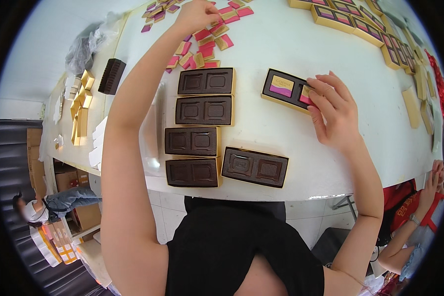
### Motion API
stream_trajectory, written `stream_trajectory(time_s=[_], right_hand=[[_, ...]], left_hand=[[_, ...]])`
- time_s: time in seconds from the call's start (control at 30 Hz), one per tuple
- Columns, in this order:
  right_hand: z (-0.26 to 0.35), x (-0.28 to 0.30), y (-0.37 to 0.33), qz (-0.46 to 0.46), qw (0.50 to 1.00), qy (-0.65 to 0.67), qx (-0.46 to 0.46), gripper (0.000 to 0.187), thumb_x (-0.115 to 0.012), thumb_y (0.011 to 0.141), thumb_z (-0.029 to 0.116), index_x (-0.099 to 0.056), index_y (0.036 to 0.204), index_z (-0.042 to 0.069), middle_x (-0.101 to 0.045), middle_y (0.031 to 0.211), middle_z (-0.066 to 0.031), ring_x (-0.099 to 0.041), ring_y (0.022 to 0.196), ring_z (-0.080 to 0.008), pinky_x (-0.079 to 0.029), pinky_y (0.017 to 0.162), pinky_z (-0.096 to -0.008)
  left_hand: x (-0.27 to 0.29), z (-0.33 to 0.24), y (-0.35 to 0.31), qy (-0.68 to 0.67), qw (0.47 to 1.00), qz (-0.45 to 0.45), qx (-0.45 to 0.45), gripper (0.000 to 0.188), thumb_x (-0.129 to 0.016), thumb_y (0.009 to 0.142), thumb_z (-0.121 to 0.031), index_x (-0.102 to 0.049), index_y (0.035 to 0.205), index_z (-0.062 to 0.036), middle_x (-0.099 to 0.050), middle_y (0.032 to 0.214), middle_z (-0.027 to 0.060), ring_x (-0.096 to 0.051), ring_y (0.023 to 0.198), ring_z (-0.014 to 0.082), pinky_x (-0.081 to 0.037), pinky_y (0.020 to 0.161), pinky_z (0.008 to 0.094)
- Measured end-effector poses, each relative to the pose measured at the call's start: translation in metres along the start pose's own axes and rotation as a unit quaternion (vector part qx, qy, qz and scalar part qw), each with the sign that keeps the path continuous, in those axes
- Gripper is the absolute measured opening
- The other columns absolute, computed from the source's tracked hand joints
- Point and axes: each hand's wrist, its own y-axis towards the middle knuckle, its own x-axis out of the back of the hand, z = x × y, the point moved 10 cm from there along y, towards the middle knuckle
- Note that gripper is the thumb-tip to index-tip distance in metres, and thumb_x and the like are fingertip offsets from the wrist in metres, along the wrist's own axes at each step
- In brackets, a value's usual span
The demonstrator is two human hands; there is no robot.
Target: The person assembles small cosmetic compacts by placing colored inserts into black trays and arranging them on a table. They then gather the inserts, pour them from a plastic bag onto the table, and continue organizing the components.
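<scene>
My left hand [196, 18] reaches to the far edge, fingers bent together over a loose pile of pink-and-gold wrapped chocolate squares [207, 52]; whatever is in its fingertips is too small to make out. My right hand [334, 111] is closed at the right end of a gold chocolate box [282, 102] with a dark insert. Its fingers grip a pink-and-gold wrapped chocolate square [305, 94] in the right compartment. The left compartment holds a gold-and-purple square [281, 86]. Several boxes with unfilled dark inserts stand in a column [191, 141], and another such box [255, 167] lies beside it.
Filled boxes [362, 30] stand in rows at the far right, with gold sleeves [410, 107] near them. Purple-and-gold squares [159, 15] lie at the far left. A dark stack of inserts [112, 76] and gold box parts [81, 106] sit leftward. Other people are at both sides.
</scene>
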Motion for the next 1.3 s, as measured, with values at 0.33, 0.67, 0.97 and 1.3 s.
stream_trajectory(time_s=[0.33,0.67,0.97,1.3], right_hand=[[-0.004,-0.021,-0.001,0.066,0.997,-0.009,0.032,0.041,-0.072,0.073,0.009,-0.063,0.111,0.000,-0.062,0.122,-0.0094,-0.054,0.120,-0.0268,-0.043,0.103,-0.0461],[-0.014,-0.034,-0.010,0.037,0.993,-0.112,0.002,0.044,-0.067,0.082,0.011,-0.057,0.123,0.003,-0.054,0.134,-0.0069,-0.049,0.125,-0.0263,-0.043,0.103,-0.0426],[0.075,0.013,-0.022,0.126,0.976,0.176,-0.027,0.055,-0.071,0.079,0.020,-0.056,0.128,0.002,-0.053,0.135,-0.0157,-0.049,0.126,-0.0367,-0.042,0.103,-0.0437],[0.112,-0.025,-0.065,0.124,0.990,0.043,-0.049,0.052,-0.070,0.075,0.016,-0.057,0.120,-0.007,-0.052,0.135,-0.0181,-0.047,0.127,-0.0386,-0.042,0.103,-0.0499]], left_hand=[[-0.011,-0.089,-0.008,0.206,0.956,-0.081,-0.193,0.010,-0.057,0.076,-0.009,-0.064,0.075,-0.0022,-0.065,0.082,0.0192,-0.065,0.080,0.0352,-0.052,0.069,0.0436],[0.063,-0.295,-0.271,0.001,0.880,-0.183,-0.438,0.020,-0.063,0.074,-0.008,-0.067,0.087,0.0052,-0.067,0.086,0.0164,-0.068,0.077,0.0256,-0.057,0.068,0.0318],[0.014,-0.295,-0.313,0.093,0.938,-0.100,-0.320,0.025,-0.069,0.079,-0.016,-0.068,0.092,0.0053,-0.068,0.096,0.0173,-0.066,0.094,0.0261,-0.055,0.075,0.0309],[0.057,-0.193,-0.225,-0.080,0.986,-0.062,-0.134,0.029,-0.076,0.076,-0.019,-0.068,0.101,-0.0072,-0.067,0.088,0.0092,-0.064,0.079,0.0277,-0.052,0.070,0.0349]])
